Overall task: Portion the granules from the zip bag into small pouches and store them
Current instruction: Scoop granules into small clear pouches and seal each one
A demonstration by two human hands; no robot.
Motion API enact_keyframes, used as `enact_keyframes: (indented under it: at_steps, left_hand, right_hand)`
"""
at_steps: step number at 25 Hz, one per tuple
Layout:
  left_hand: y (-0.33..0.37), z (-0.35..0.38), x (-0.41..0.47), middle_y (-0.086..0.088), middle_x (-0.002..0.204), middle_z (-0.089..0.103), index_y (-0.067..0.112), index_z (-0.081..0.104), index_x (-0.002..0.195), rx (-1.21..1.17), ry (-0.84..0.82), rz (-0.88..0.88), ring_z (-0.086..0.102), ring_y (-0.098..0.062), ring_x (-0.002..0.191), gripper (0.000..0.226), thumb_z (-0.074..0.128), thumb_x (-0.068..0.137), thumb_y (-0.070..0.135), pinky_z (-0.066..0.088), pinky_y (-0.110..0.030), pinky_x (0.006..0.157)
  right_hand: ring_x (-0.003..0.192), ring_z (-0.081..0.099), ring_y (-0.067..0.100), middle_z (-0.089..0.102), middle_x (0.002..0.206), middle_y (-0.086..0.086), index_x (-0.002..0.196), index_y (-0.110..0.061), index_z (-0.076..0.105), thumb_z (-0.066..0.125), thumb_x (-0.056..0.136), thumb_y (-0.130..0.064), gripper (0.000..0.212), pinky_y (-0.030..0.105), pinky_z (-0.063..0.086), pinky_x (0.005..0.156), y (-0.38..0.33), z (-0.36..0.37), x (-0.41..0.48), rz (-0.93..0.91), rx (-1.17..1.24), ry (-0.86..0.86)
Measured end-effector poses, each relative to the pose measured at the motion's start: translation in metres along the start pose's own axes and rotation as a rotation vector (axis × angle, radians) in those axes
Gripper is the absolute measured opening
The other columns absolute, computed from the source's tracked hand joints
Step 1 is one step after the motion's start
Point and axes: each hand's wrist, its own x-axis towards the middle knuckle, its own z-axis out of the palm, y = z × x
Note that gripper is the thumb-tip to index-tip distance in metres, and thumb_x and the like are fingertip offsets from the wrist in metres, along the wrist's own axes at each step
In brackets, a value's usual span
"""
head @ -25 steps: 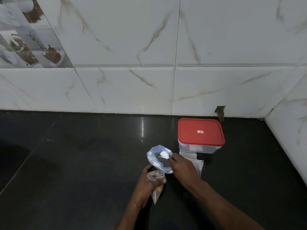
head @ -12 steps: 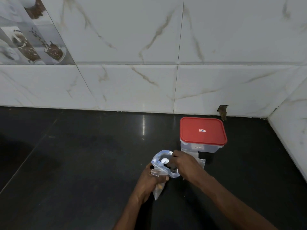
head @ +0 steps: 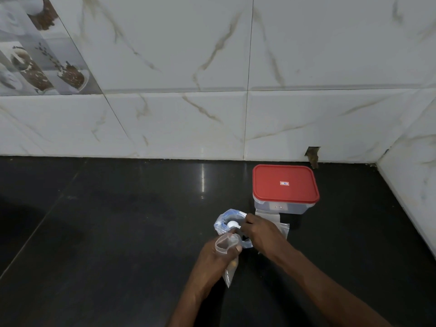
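My left hand (head: 212, 260) holds a small clear pouch (head: 226, 251) upright with its mouth open; its lower tip hangs below my fingers. Just behind it the larger clear zip bag (head: 224, 220) stands open on the dark counter. My right hand (head: 262, 232) pinches the handle of a small white spoon (head: 232, 224), whose bowl sits in the mouth of the zip bag. Granules are too small to make out. A few flat empty pouches (head: 280, 223) lie partly hidden under my right hand.
A clear plastic box with a red lid (head: 285, 182) stands shut behind the pouches, close to the tiled back wall. A side wall (head: 410, 190) closes the counter on the right. The black countertop (head: 106, 232) stretches away to the left.
The small pouch has come up beside the zip bag with its mouth wider open. My right hand with the spoon shifted slightly; the spoon's bowl stays at the zip bag's mouth.
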Motion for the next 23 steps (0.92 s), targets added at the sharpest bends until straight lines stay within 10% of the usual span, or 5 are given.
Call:
enact_keyframes:
  at_steps: [5,13,23]
  left_hand:
    - [0.006,0.001,0.010,0.019,0.117,0.067,0.038,0.063,0.127,0.486,-0.066,-0.037,0.063,-0.002,0.112,0.035,0.064,0.092,0.033,0.049,-0.021,0.095]
    - [0.004,0.004,0.008,0.003,0.074,0.070,0.011,0.069,0.083,0.284,0.070,-0.048,0.062,-0.003,0.068,0.027,0.059,0.095,0.033,0.050,-0.030,0.067]
    - [0.004,0.012,0.005,0.000,0.088,0.078,0.017,0.073,0.086,0.193,0.086,-0.007,0.074,-0.012,0.086,0.034,0.055,0.091,0.045,0.057,-0.035,0.076]
  right_hand:
    - [0.089,0.059,0.019,0.061,0.104,0.005,0.107,-0.012,0.069,0.055,0.090,-0.016,0.022,0.024,0.039,0.069,0.001,0.003,0.004,0.134,0.054,-0.100]
    - [0.094,0.061,0.023,0.060,0.106,0.005,0.110,-0.014,0.069,0.059,0.085,-0.010,0.027,0.034,0.046,0.068,0.004,-0.012,-0.003,-0.046,-0.102,-0.168]
    - [0.089,0.064,0.024,0.063,0.098,0.008,0.094,-0.007,0.070,0.053,0.087,-0.001,0.019,0.029,0.040,0.059,0.015,-0.034,0.010,-0.017,-0.214,-0.382]
